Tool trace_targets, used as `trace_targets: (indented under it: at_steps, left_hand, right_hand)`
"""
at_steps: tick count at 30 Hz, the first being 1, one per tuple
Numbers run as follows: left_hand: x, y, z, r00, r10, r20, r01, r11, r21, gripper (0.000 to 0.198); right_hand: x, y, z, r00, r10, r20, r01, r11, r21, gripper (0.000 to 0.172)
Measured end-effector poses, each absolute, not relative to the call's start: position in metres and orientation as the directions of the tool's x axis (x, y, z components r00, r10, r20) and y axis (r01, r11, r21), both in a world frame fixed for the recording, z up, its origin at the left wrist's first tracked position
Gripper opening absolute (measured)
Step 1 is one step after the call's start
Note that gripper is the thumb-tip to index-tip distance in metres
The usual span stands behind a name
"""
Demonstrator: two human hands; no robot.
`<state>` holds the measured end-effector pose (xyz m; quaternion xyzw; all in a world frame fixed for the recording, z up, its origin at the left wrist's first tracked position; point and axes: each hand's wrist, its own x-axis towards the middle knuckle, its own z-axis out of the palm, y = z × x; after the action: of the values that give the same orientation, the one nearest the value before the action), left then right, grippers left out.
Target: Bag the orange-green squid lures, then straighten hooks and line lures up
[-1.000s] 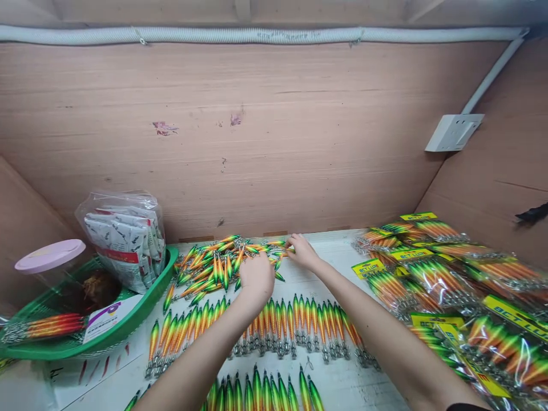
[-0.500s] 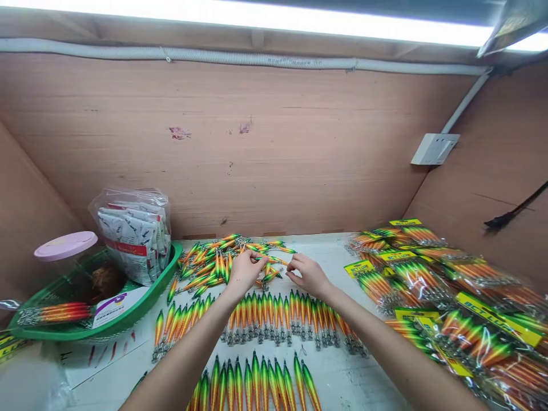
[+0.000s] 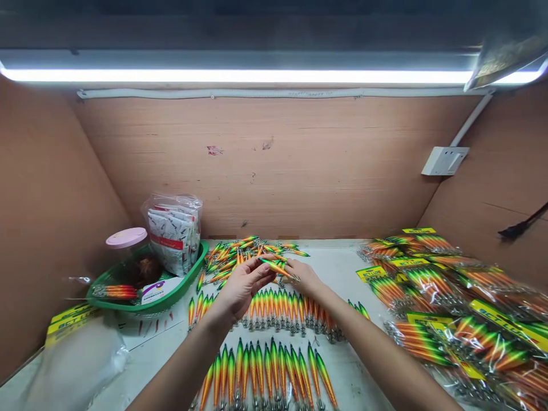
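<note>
My left hand (image 3: 246, 285) pinches a green, yellow and orange squid jig (image 3: 274, 267) near its green tip, and the hook end points right. Close beside it, my right hand (image 3: 303, 278) has its fingers curled behind that jig, and what they grip is partly hidden. Just behind both hands lies a loose pile of the same jigs (image 3: 233, 251). Nearer to me, a row of jigs (image 3: 274, 305) lies side by side with hooks toward me. A second row (image 3: 265, 368) of larger-looking jigs lies at the front, between my forearms.
On the right, clear packs of jigs (image 3: 428, 285) with yellow headers are heaped. A green basket (image 3: 171, 299) at left holds a pink-lidded jar (image 3: 127, 238), bagged sachets (image 3: 173, 234) and red jigs. A clear plastic bag (image 3: 77, 365) lies front left. Board walls enclose the table.
The view has shifted left and tilted up. My hands have come together, and a squid jig now shows in my left fingers, lifted in front of the pile.
</note>
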<state>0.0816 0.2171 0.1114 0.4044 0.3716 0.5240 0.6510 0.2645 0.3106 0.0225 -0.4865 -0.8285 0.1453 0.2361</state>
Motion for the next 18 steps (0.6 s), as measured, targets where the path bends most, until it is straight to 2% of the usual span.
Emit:
trace_targets:
  at_steps: [2, 5, 9, 12, 14, 16, 18]
  left_hand:
    - [0.078, 0.206, 0.112, 0.220, 0.973, -0.066, -0.439, 0.160, 0.884, 0.041]
    - [0.078, 0.194, 0.110, 0.254, 0.964, -0.073, -0.432, 0.181, 0.883, 0.043]
    - [0.088, 0.182, 0.106, 0.316, 0.944, -0.095, -0.415, 0.227, 0.881, 0.041]
    - [0.103, 0.173, 0.104, 0.378, 0.914, -0.145, -0.376, 0.295, 0.879, 0.041]
    - [0.113, 0.166, 0.103, 0.440, 0.884, -0.160, -0.355, 0.335, 0.873, 0.044]
    - [0.124, 0.159, 0.103, 0.512, 0.847, -0.145, -0.347, 0.359, 0.866, 0.046]
    - [0.133, 0.154, 0.103, 0.573, 0.811, -0.121, -0.341, 0.370, 0.864, 0.046]
  right_hand:
    - [0.268, 0.302, 0.030, -0.370, 0.885, 0.283, 0.685, 0.466, -0.561, 0.023]
    - [0.279, 0.277, 0.047, -0.271, 0.906, 0.324, 0.552, 0.422, -0.719, 0.022]
    - [0.300, 0.219, 0.077, -0.227, 0.938, 0.261, 0.293, 0.322, -0.900, 0.030]
    - [0.314, 0.173, 0.097, -0.240, 0.957, 0.161, 0.126, 0.195, -0.973, 0.031]
    - [0.321, 0.149, 0.105, -0.264, 0.962, 0.073, -0.053, 0.061, -0.997, 0.028]
    - [0.327, 0.131, 0.108, -0.301, 0.954, 0.007, -0.235, -0.067, -0.970, 0.025]
    - [0.332, 0.119, 0.107, -0.313, 0.950, -0.027, -0.317, -0.131, -0.939, 0.023]
